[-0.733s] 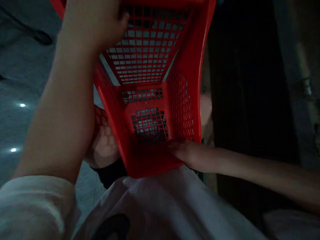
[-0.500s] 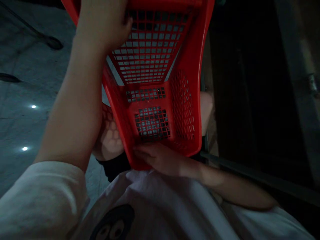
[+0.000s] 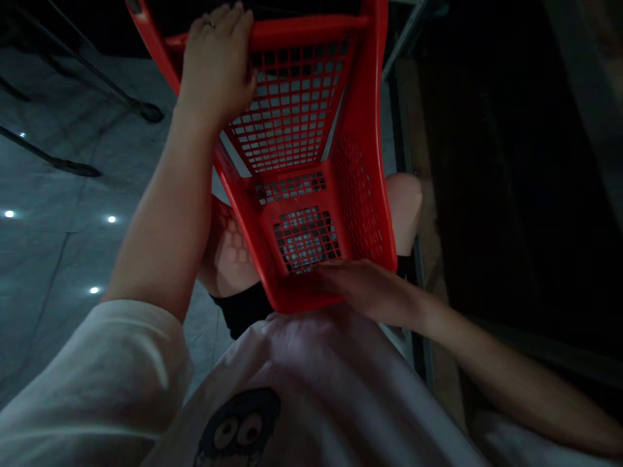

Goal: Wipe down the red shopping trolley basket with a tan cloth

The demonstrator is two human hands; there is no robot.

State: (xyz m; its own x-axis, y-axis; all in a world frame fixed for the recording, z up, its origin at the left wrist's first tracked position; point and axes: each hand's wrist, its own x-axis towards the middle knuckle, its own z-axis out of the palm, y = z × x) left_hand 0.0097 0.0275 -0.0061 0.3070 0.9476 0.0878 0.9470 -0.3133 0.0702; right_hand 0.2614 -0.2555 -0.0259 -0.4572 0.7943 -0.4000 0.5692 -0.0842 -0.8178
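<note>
A red plastic shopping basket (image 3: 378, 123) with latticed walls and floor tilts toward me between my knees, its inside facing up. My left hand (image 3: 217, 68) is closed around the red bar (image 3: 306, 29) across its far end, a ring on one finger. At the near end, my right hand (image 3: 357, 285) lies over the rim with its fingers stretched out toward the basket's inside. The fingertips are dim and slightly blurred, and its thumb is hard to make out. Nothing shows inside the basket except the floor pattern seen through the mesh.
Dark metal legs with rounded feet (image 3: 148, 111) stand on the grey tiled floor (image 3: 58, 259) at left, where small lights reflect. A dark recess with a ledge (image 3: 431, 214) runs along my right side. My bare knees flank the basket.
My right hand has slid rightward along the basket's near rim. The basket's far end and my left hand now sit lower in view, showing the whole left hand on the bar.
</note>
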